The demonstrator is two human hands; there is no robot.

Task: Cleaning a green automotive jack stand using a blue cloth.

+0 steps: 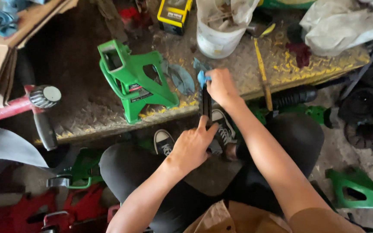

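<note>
- the right hand point(222, 87) is closed around a small blue cloth point(201, 77), pressing it against the upper end of a dark narrow bar point(205, 103) that stands roughly upright in front of the person.
- the left hand point(191, 146) grips the lower part of the same dark bar, fingers wrapped and the thumb lying up along it.
- the bar sits between the two hands, just above the person's black-and-white sneakers point(221, 129), at the front edge of a worn metal tread plate point(87, 99).
- the person's knees in dark trousers point(126, 168) frame the bar on both sides.
- just left of the bar, on the plate, stands a green jack stand point(134, 80), with a grey-blue rag point(180, 77) lying beside it.
- behind the right hand stands a white plastic bucket point(217, 32) holding scraps; a yellow-and-black box point(174, 15) is next to it.
- a long yellow-handled tool point(262, 71) lies to the right of the right hand on the plate.
- a red handle with a grey knob point(35, 101) lies at the far left, near folded cardboard point(5, 51).
- more green stands point(359, 194) lie at the lower right, red ones point(31, 211) at the lower left.
</note>
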